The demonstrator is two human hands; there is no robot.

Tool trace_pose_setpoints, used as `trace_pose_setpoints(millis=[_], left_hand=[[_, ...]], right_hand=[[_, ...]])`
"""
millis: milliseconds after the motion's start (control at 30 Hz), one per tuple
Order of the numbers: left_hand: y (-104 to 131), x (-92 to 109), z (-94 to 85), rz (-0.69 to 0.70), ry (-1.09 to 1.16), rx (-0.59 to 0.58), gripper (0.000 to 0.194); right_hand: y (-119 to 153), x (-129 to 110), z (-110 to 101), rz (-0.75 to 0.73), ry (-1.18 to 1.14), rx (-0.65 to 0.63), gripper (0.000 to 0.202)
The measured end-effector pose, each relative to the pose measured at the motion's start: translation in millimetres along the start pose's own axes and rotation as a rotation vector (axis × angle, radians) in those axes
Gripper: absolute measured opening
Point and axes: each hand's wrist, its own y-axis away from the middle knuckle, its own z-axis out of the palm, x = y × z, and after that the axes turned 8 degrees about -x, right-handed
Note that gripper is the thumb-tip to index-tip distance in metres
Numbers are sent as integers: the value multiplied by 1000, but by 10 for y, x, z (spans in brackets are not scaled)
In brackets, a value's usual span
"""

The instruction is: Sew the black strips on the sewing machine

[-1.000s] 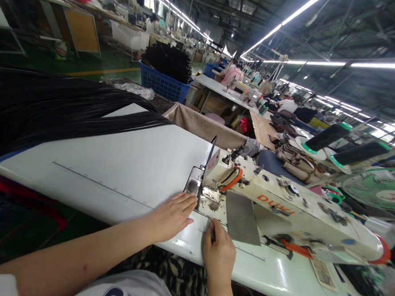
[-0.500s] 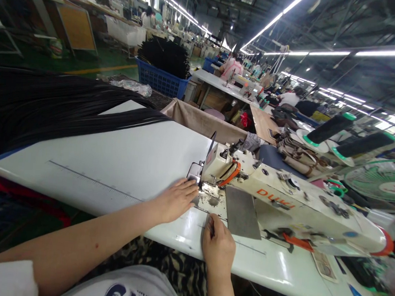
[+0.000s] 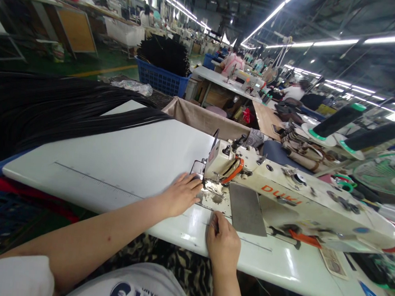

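A white sewing machine [image 3: 265, 185] with orange parts stands on the white table [image 3: 164, 150]. My left hand [image 3: 183, 196] lies flat on the bed, fingers stretched out, its fingertips right beside the presser foot [image 3: 211, 186]. Close to the table's front edge rests my right hand [image 3: 224, 241], closed, with thumb and fingers together; whatever it may hold is hidden. Between the right hand and the machine arm is a grey metal plate [image 3: 247, 209]. No workpiece can be made out under the foot.
Long black strips [image 3: 52, 108] drape over the table's left end. Behind it stand a blue basket [image 3: 163, 79] of black pieces and a brown fabric-lined bin [image 3: 202, 117]. Black thread spools [image 3: 339, 121] and a green fan [image 3: 386, 173] are at the right. Other people sit farther back.
The whole scene has shifted slightly to the right in the view. Both hands keep nearly the same place at the machine, with no clear change of grip.
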Motion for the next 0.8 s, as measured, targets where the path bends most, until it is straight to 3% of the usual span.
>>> trace_pose_setpoints(millis=[233, 333, 467, 600, 800], left_hand=[[-62, -97, -51, 28, 74, -5, 37], [-218, -262, -70, 28, 207, 3, 28], [-538, -479, -20, 24, 263, -17, 30], [-814, -578, 36, 62, 287, -79, 28], [-939, -668, -79, 160, 298, -128, 36]], right_hand=[[-25, -22, -18, -37, 11, 51, 26], [-42, -41, -42, -26, 15, 49, 26], [-41, -50, -58, -18, 12, 39, 28], [-25, -34, -41, -21, 19, 58, 28], [-26, -21, -28, -47, 19, 92, 28]])
